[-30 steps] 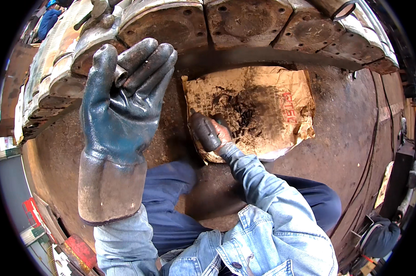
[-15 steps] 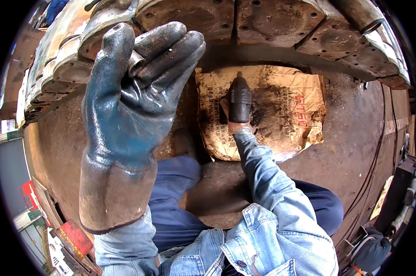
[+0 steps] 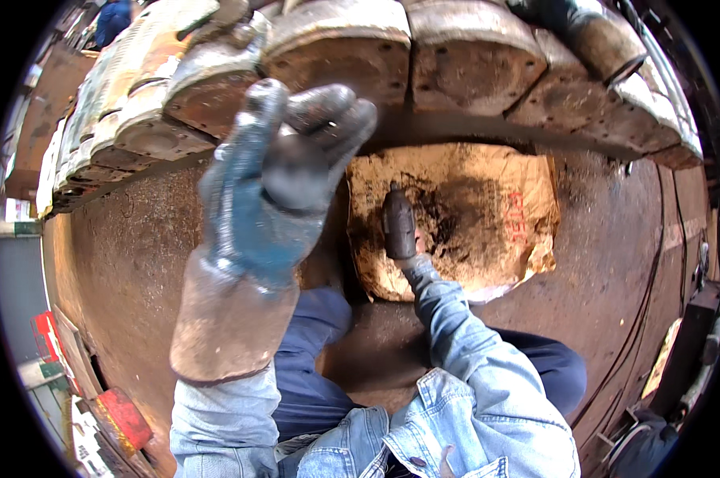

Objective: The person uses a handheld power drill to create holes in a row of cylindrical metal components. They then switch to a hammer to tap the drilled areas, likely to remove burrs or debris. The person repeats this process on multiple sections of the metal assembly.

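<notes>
My left hand (image 3: pixel 264 215), in a blue-black coated glove with a brown cuff, is raised palm up with its fingers curled. A dark, round, blurred part (image 3: pixel 295 171) lies in or over its palm, apparently held; its kind does not show. My right hand (image 3: pixel 418 241) is mostly hidden beneath a dark impact wrench (image 3: pixel 398 223), which it grips from below, nose pointing away from me. The wrench is over the left part of a stained brown paper sack (image 3: pixel 471 171) on the floor.
A curved row of heavy rusty metal blocks with bolt holes (image 3: pixel 475 72) stands ahead. Another glove (image 3: pixel 599 44) lies on top at the right. Cables (image 3: pixel 663 231) run along the floor at right. A red box (image 3: pixel 125 418) is at lower left.
My left hand has moved rightward and looks smaller. The dark round part now covers its palm, where a small metal cylinder showed by the fingers. The wrench has shifted left and nearer.
</notes>
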`<state>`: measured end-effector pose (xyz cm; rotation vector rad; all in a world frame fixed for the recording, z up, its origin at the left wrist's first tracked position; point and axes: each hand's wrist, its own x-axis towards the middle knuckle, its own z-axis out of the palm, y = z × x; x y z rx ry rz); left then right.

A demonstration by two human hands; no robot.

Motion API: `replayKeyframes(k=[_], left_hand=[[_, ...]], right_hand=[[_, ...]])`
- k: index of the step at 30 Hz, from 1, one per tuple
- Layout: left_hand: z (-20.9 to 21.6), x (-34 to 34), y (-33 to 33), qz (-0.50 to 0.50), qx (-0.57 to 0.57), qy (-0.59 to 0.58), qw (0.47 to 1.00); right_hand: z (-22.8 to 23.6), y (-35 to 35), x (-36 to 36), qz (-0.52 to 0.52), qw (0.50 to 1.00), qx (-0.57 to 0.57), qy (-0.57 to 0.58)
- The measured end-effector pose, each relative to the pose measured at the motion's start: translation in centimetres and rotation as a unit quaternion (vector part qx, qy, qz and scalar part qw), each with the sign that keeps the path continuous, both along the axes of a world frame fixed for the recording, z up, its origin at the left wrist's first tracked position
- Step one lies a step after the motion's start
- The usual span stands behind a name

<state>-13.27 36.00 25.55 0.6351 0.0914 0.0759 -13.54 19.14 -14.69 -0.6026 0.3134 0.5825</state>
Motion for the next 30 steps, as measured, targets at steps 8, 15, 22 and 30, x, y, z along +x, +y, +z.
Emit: replayKeyframes(k=[8, 15, 22, 30], left_hand=[[1.2, -0.1, -1.9, 0.044, 0.021, 0.069, 0.996], [1.7, 0.5, -2.0, 0.013, -0.062, 0.08, 0.995], [3.4, 0.3, -2.5, 0.038, -0.053, 0.082, 0.994], [3.4, 1.4, -4.0, 0.023, -0.039, 0.11, 0.993]], right_hand=[[0.8, -6.0, -0.9, 0.205, 0.599, -0.666, -0.395], [14.1, -18.4, 6.1, 0.008, 0.684, -0.686, -0.25], [39.8, -22.4, 16.5, -0.301, 0.553, -0.619, -0.47], [46.4, -21.8, 20.5, 0.021, 0.122, -0.858, -0.499]])
